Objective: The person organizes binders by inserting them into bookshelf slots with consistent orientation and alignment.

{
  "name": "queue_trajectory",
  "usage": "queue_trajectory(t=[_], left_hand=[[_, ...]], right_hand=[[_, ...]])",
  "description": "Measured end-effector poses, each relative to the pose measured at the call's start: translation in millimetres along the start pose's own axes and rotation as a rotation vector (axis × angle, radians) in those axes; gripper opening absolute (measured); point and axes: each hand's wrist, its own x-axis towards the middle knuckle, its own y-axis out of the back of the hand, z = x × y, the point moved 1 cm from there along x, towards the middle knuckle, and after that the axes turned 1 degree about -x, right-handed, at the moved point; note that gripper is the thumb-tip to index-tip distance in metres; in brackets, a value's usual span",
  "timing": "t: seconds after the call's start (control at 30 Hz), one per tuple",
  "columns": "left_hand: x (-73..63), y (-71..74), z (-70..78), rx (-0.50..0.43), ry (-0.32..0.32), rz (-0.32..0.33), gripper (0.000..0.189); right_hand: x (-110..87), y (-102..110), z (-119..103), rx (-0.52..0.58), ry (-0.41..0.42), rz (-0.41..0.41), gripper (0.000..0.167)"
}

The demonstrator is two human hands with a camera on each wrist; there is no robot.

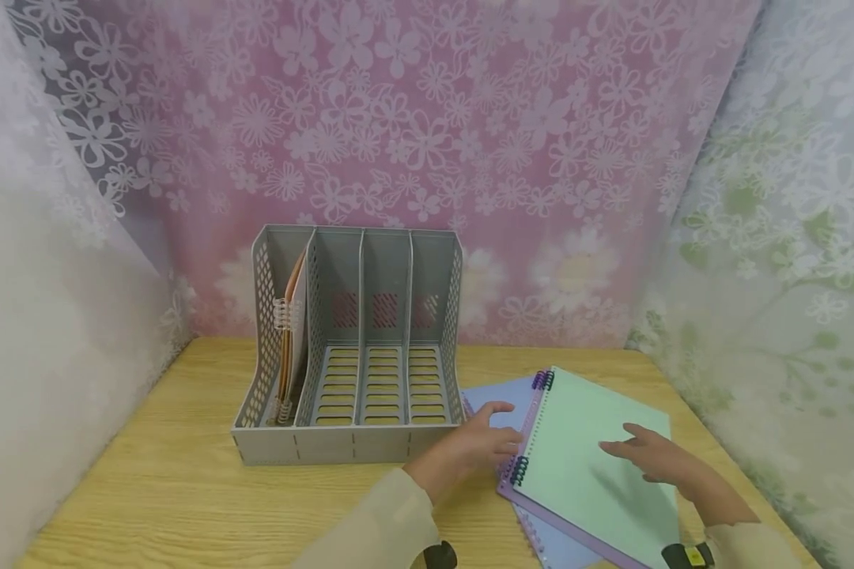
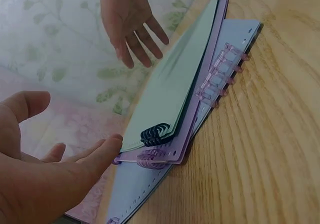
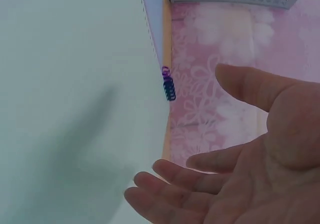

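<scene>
A pale green ring-bound notebook (image 1: 598,450) with dark coils lies on top of a purple notebook (image 1: 565,518), and a blue notebook (image 1: 501,393) is lowest, all fanned at different angles. My left hand (image 1: 473,444) is at the coil edge of the stack, fingers loosely bent and holding nothing. Above the green cover hovers my right hand (image 1: 658,458), fingers spread, its shadow falling on the cover. In the right wrist view that hand (image 3: 225,159) is palm up and bare. The left wrist view shows the left hand (image 2: 55,164) apart from the dark coils (image 2: 156,134).
Left of the stack stands a grey file rack (image 1: 341,446) with several upright compartments. Its leftmost compartment holds ring-bound notebooks (image 1: 289,340). The wooden table (image 1: 185,506) meets flowered cloth (image 1: 434,142) at the back and sides.
</scene>
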Motion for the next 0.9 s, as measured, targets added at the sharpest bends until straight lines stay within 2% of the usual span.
queue_trajectory(t=[0.23, 0.43, 0.53, 0.77, 0.9], left_hand=[[19.5, -4.5, -3.2, 0.075, 0.032, 0.079, 0.049], [37.1, -12.0, -4.0, 0.041, 0.023, 0.122, 0.049], [42.9, -14.7, -4.7, 0.068, 0.039, 0.149, 0.048], [50.4, -19.2, -5.5, -0.007, 0.064, 0.155, 0.047], [52.4, -21.3, -7.4, 0.003, 0.077, 0.144, 0.048]], right_hand=[[0.2, 9, 17, 0.055, -0.058, 0.049, 0.099], [-0.2, 13, 34, 0.11, -0.126, 0.106, 0.106], [1.7, 15, 40, 0.15, -0.142, 0.116, 0.109], [1.6, 20, 51, 0.188, -0.166, 0.126, 0.108], [0.3, 23, 54, 0.207, -0.159, 0.123, 0.107]])
